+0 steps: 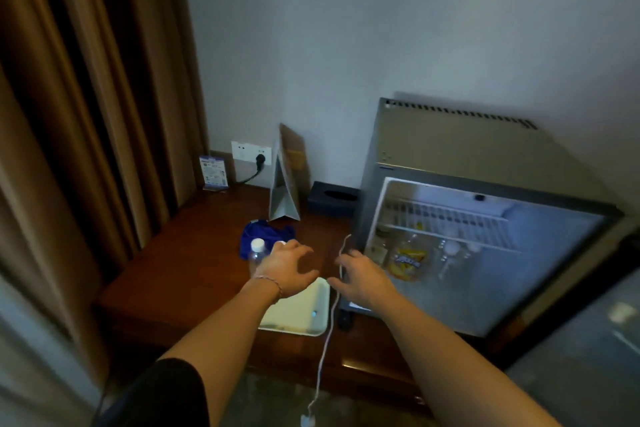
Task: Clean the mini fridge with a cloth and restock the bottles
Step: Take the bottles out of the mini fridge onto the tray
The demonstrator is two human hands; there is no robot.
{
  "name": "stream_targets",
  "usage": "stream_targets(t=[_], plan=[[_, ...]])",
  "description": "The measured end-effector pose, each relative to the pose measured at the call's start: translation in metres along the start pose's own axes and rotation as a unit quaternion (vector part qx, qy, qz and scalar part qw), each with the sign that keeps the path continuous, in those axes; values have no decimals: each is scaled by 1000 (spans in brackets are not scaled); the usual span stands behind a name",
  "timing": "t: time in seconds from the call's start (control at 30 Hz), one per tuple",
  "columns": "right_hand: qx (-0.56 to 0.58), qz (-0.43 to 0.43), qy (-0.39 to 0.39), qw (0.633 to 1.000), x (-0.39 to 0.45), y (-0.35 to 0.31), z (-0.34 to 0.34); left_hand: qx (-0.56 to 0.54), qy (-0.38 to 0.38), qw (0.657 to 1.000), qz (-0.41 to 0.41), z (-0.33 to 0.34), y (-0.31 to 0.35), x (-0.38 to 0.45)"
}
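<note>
On the dark reddish wooden counter (194, 263), the grey mini fridge (460, 163) stands at 3 o'clock, the crumpled blue cloth (258, 236) and clear white-capped bottle (257, 253) centrally. Brown curtains (86, 114) hang at 9 o'clock. Left hand (289, 270) spread over a second bottle cap, right hand (360, 279) relaxed, both holding nothing.

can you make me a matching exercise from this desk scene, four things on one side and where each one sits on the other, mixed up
Things:
1. blue cloth
2. white tray
3. dark tissue box
4. yellow packet

Places:
A. inside the mini fridge, under the wire shelf
B. against the wall, left of the fridge
C. near desk edge, under the left wrist
D. crumpled behind the capped bottle

Pairs: 1-D, 2-C, 3-B, 4-A
</note>
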State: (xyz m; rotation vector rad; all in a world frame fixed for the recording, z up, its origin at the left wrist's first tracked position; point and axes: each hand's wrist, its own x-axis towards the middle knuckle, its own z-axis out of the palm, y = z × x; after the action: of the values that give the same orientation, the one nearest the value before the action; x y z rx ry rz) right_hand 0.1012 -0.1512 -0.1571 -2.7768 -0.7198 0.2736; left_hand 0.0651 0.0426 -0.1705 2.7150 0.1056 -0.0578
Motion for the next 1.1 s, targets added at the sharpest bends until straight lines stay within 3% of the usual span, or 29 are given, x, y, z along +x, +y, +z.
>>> stream_targets(t=[0.13,0.43,0.73,0.83,1.0,1.1], plan=[[-39,22,12,999,-62,67,-23,15,-2,1000,19,34,70,-15],[3,144,71,987,-142,180,-55,39,-39,995,81,78,200,-17],[13,180,89,980,-110,205,-66,33,-86,994,51,80,218,39],[18,193,91,977,-91,217,-65,63,-97,990,77,92,222,61],[28,185,71,980,-54,240,-50,27,-64,995,78,116,216,99],[24,143,137,980,-32,256,-42,38,-4,994,106,118,218,124]])
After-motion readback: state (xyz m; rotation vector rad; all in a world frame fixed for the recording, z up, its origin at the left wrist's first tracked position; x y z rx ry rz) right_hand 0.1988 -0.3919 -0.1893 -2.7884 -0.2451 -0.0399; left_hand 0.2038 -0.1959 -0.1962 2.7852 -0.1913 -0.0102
